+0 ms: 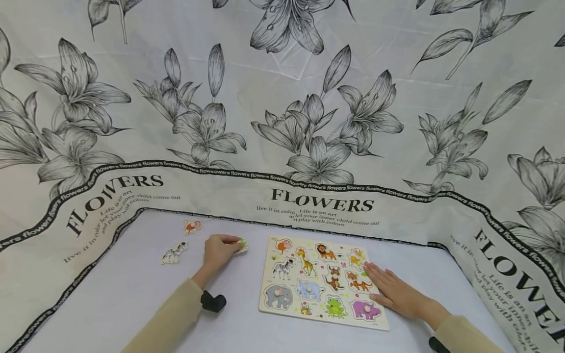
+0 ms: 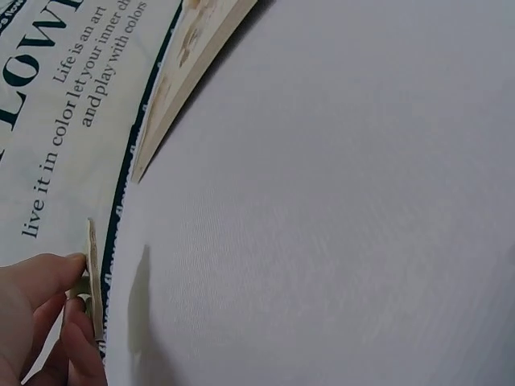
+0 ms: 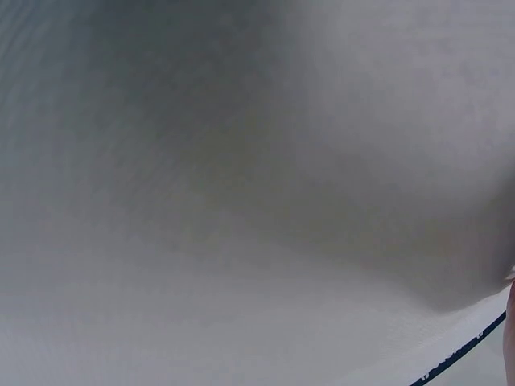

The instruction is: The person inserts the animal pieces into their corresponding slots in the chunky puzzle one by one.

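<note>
Between thumb and fingers my left hand [image 1: 220,252] pinches a small green puzzle piece [image 1: 242,244], held left of the wooden puzzle board [image 1: 261,299]. In the left wrist view that piece [image 2: 94,281] appears edge-on at the fingertips, its picture hidden. My right hand [image 1: 395,289] rests with straight fingers on the board's right edge, beside the tiger and purple hippo pictures. Only a sliver of this hand [image 3: 510,342] enters the right wrist view. Knobs show on the elephant [image 1: 282,300], blue hippo [image 1: 302,292] and purple hippo [image 1: 359,312] in the board.
Left of my left hand, a loose zebra piece [image 1: 174,253] and a loose monkey piece [image 1: 192,226] lie on the white tablecloth [image 1: 238,328]. Behind the table hangs a flower-printed curtain [image 1: 247,201], its dark trim running along the table's back.
</note>
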`<state>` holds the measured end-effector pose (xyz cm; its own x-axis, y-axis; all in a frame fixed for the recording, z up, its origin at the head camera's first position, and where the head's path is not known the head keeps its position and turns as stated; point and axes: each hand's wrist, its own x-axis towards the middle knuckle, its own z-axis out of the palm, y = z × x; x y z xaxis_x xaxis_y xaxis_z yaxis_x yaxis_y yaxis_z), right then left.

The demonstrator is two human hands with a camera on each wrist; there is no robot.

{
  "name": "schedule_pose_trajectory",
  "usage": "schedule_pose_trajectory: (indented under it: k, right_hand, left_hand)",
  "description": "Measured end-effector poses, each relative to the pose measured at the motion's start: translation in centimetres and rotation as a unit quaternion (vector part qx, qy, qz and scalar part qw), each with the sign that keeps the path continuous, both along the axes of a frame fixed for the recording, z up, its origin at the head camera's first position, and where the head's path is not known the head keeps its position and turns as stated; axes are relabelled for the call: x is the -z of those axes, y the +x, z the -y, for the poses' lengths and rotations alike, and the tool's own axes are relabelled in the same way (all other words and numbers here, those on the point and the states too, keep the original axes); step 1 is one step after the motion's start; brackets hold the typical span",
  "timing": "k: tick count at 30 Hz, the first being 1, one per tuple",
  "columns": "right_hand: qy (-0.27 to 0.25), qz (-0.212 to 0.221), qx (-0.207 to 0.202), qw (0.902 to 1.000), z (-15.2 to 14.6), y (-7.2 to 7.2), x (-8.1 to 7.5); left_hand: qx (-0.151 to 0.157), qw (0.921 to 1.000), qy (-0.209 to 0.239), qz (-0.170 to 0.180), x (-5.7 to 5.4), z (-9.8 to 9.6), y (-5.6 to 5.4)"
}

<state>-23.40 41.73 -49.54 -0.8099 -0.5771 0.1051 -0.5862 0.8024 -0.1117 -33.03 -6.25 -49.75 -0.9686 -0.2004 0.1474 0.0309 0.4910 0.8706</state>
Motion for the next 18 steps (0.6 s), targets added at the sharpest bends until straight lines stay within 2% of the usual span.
schedule_pose_trajectory:
  k: [3,10,18]
  right_hand:
    - [-0.003,-0.007,-0.004,1.0,0.1,0.0,0.1]
    - [-0.007,0.028,0.013,0.9995,0.2,0.1,-0.3]
    - [0.001,0.013,0.005,0.9999,-0.2,-0.1,0.3]
  left_hand:
    - [0.009,0.9999,-0.001,-0.011,-0.3,-0.6,0.5]
    - [0.037,0.9991,-0.005,-0.02,-0.8,-1.9,1.5]
    - [0.071,0.9971,-0.006,-0.027,-1.2,-3.3,2.3]
